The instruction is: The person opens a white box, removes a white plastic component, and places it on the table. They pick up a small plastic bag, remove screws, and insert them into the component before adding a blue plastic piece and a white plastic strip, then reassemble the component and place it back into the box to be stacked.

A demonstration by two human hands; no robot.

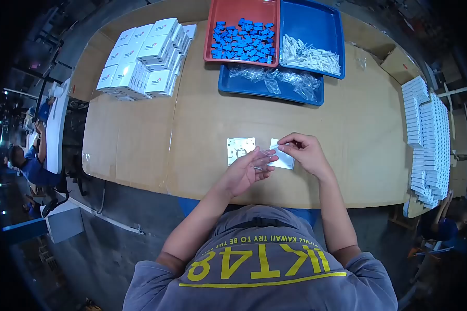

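Near the table's front edge, my left hand point(246, 171) and right hand point(303, 151) pinch a thin clear plastic bag point(264, 155) above a flat white card point(284, 158). Beyond, nothing blocks the red tray point(242, 9) of blue blocks point(242, 40); glossy white boxes point(145, 57) sit far left.

1 head-worn camera looks forward and steeply down over the person's own chest, so the grey shirt with yellow lettering point(259, 264) fills the bottom edge. A wide fisheye lens bends the brown cardboard-covered tabletop point(140, 135) into a curve and darkens the corners. The view sits close to the left hand point(246, 171) and right hand point(306, 151), which lie near the frame's centre. The tabletop's far edge, with the red plastic tray point(241, 10), reaches the top of the frame. At the far left, the floor and another person in blue point(28, 166) show small.
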